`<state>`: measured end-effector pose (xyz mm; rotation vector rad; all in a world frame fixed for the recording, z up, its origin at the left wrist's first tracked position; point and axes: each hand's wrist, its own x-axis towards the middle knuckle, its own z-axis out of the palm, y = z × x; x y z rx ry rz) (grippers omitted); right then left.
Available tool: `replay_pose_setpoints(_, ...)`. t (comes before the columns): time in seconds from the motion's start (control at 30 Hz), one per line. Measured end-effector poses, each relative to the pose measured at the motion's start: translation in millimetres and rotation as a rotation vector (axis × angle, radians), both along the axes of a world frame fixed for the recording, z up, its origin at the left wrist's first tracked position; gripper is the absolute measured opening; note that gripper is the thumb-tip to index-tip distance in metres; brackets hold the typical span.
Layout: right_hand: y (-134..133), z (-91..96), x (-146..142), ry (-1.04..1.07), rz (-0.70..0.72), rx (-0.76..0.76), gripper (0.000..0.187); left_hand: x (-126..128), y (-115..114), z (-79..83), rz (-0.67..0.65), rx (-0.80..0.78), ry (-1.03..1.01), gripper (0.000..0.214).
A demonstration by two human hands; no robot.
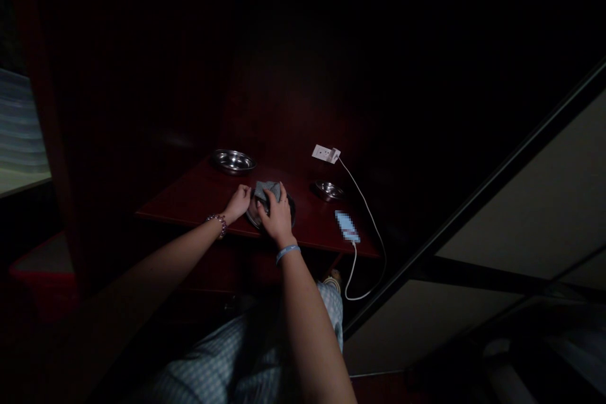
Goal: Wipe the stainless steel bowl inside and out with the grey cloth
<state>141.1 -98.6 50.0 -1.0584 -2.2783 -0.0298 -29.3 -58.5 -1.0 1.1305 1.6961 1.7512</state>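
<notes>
A round metal dish (254, 217) rests near the front edge of the dark red table, partly hidden under my hands. My left hand (239, 203) has its fingers closed on the dish's left rim. Over the dish, my right hand (277, 211) presses a grey cloth (266, 190) with its fingers bent around it. A shiny metal dish (233, 161) sits at the back left of the table, and a smaller metal dish (328, 190) lies to the right.
A phone (347, 226) lies at the table's (180, 199) right edge. Its white cable (367, 199) loops down past the edge and up to a plug in the wall socket (324, 153). Stacked pale plastic containers (21, 123) stand far left. A dark slanted frame (454, 224) bounds the right.
</notes>
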Motion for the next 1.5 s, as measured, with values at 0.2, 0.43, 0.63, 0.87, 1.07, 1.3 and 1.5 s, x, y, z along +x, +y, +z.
replay_pose_setpoints(0.2,-2.3,1.4,-4.6,0.027,-0.226,-0.028,0.053,1.5,1.0,-1.1,0.001,-0.03,0.005,0.011)
replay_pose_setpoints(0.43,6.5,-0.5,-0.5,0.207,-0.425,-0.085,0.048,1.0,-0.1,-0.7,0.002,-0.028,0.044,0.013)
replay_pose_setpoints(0.63,18.3,-2.9,7.5,0.228,-0.478,-0.125,0.053,1.0,-3.1,1.4,-0.014,-0.039,0.071,0.015)
replay_pose_setpoints(0.87,30.7,-11.6,13.5,0.245,-0.531,-0.25,0.054,0.3,-0.6,-0.8,0.011,-0.025,0.066,0.016)
replay_pose_setpoints(1.07,31.2,-18.4,12.5,0.275,-0.453,-0.212,0.056,-2.0,3.0,-4.7,0.01,0.0,0.032,0.014)
replay_pose_setpoints(1.3,31.5,-19.7,11.0,0.288,-0.432,-0.239,0.058,-1.8,3.9,-6.6,0.018,0.011,0.021,0.014)
replay_pose_setpoints(1.5,32.0,-12.8,13.7,0.272,-0.415,-0.268,0.054,-3.4,5.0,-6.9,0.007,0.009,0.028,0.018)
